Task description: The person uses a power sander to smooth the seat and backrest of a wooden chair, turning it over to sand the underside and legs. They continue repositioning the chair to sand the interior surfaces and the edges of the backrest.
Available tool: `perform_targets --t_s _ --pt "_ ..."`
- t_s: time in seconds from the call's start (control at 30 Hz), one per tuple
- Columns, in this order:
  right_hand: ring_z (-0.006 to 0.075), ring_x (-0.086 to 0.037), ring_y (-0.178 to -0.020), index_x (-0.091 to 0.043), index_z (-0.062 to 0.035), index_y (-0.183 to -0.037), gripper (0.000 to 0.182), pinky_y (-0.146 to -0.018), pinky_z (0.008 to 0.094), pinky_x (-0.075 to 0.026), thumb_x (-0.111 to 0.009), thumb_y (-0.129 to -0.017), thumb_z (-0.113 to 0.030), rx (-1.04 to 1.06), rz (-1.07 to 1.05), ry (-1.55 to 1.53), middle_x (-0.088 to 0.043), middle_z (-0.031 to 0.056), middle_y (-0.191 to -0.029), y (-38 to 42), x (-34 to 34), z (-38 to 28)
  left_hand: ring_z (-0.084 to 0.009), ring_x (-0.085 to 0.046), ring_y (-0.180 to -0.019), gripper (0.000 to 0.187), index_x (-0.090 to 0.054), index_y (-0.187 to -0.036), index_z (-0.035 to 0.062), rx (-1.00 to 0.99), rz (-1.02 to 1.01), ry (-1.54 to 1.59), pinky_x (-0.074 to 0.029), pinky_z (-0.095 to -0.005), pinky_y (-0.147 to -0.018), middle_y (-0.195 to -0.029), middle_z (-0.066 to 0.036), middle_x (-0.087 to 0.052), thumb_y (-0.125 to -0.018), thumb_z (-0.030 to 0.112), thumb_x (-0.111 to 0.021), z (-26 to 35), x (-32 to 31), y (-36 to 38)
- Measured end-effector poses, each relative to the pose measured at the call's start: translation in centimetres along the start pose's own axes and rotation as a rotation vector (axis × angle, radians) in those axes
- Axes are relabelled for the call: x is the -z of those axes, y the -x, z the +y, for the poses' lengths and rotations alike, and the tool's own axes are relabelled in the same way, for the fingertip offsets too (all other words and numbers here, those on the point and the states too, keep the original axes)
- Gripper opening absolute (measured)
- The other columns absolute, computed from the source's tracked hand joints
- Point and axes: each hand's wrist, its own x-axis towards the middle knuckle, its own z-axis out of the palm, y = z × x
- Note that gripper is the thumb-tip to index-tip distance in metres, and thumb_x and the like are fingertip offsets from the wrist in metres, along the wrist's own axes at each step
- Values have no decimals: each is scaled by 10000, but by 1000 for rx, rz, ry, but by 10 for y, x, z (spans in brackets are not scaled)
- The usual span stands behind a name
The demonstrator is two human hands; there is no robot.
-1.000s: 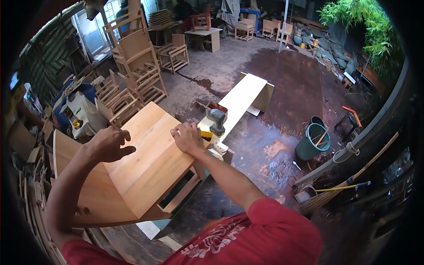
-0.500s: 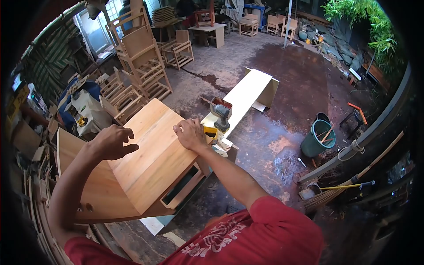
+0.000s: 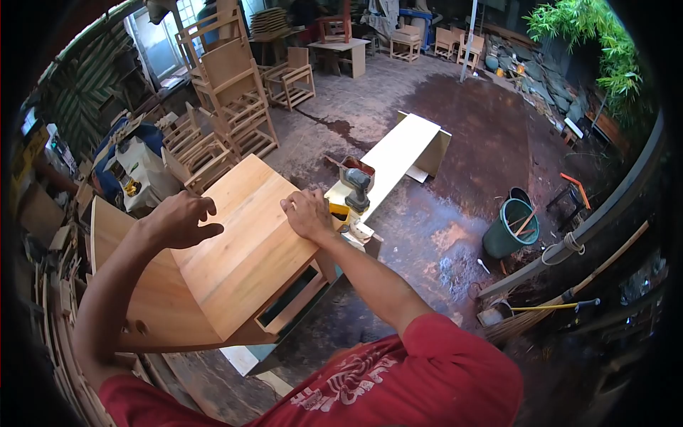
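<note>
A pale wooden furniture piece point(image 3: 238, 235) stands in front of me, with a broad planked panel on top and a slot-like opening in its near side. Another wide board point(image 3: 160, 306) joins it at the left, with small round holes low down. My right hand point(image 3: 311, 215) is closed over the panel's right edge; its fingertips are partly hidden. Above the panel's left part hovers my left hand point(image 3: 183, 220), fingers bent and thumb apart, with nothing in it. Close beyond my right hand are a cordless drill point(image 3: 357, 191) and a yellow container point(image 3: 339, 212).
The drill stands on a long pale bench point(image 3: 398, 153). Stacked wooden chair frames point(image 3: 231, 89) rise at the back left. To the right are a green bucket point(image 3: 511, 231) with sticks in it, a slanting metal post point(image 3: 597, 220) and a broom point(image 3: 530, 313). Wood scraps lie far left.
The view has shifted slightly. My left hand has shifted a little leftward above the panel, still empty. My right hand keeps its place at the panel's edge.
</note>
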Motion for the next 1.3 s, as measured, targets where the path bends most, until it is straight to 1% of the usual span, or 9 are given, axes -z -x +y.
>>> perform_targets --t_s 0.07,0.4,0.5,0.57,0.67,0.77,0.9,1.07,1.3 --pt "356 -519 -1187 -739 -97 -1080 407 -1031 518 -404 -544 -1006 -447 4 -8 5 -679 134 -1204 -2 0 -2 -348 -725 -875 431 -695 -1074 -16 -12 11 4 -575 -437 -793 -950 -168 -745 -915 380 -756 1 1 1" --pt "383 -524 -1186 -732 -87 -1079 388 -1049 518 -413 -561 -1008 -428 -5 2 19 -684 147 -1189 -2 3 -4 -339 -726 -871 397 -695 -1055 -14 -17 32 17 -575 -426 -779 -929 -163 -744 -880 328 -798 -6 -3 0" --pt "385 -528 -1180 -732 -85 -1069 387 -1040 521 -419 -562 -1007 -426 2 7 16 -686 150 -1170 0 0 -2 -334 -722 -843 322 -715 -985 -8 -67 77 29 -574 -421 -765 -905 -154 -739 -849 263 -823 -14 -8 -1" --pt "386 -531 -1176 -731 -83 -1063 385 -1036 523 -422 -563 -1007 -425 6 12 14 -687 151 -1161 -1 0 -2 -326 -713 -817 239 -729 -885 7 -136 79 -7 -567 -425 -745 -878 -142 -729 -832 217 -829 -19 -9 -2" --pt "386 -532 -1171 -732 -80 -1068 389 -1036 521 -422 -561 -1008 -424 11 21 11 -686 155 -1159 0 1 -2 -317 -703 -805 195 -731 -817 22 -118 86 -24 -559 -424 -729 -852 -134 -716 -822 192 -826 -17 -7 -1" --pt "357 -525 -1190 -734 -86 -1063 412 -1017 529 -411 -546 -1011 -449 16 16 3 -689 135 -1171 0 1 -2 -311 -703 -814 187 -731 -820 22 -145 83 -4 -555 -421 -722 -844 -136 -710 -813 182 -827 -20 -8 -2" --pt "390 -530 -1165 -729 -77 -1085 391 -1038 516 -420 -554 -1011 -418 3 15 -5 -684 158 -1166 0 1 -3 -308 -701 -811 170 -731 -823 21 -121 48 -30 -557 -414 -721 -840 -137 -707 -813 167 -817 -20 -9 -2" --pt "363 -518 -1195 -733 -92 -1069 402 -1024 534 -406 -543 -1010 -442 -2 22 -30 -688 132 -1190 0 -3 3 -322 -711 -818 74 -727 -849 5 -184 116 -3 -567 -410 -741 -844 -147 -718 -816 69 -743 -29 -16 -7" --pt "360 -524 -1193 -734 -95 -1069 401 -1026 528 -406 -543 -1009 -443 -12 10 -6 -690 125 -1194 -1 -1 -1 -318 -728 -788 119 -727 -911 -13 -166 114 28 -578 -398 -716 -835 -145 -737 -800 28 -740 -20 -11 -4"
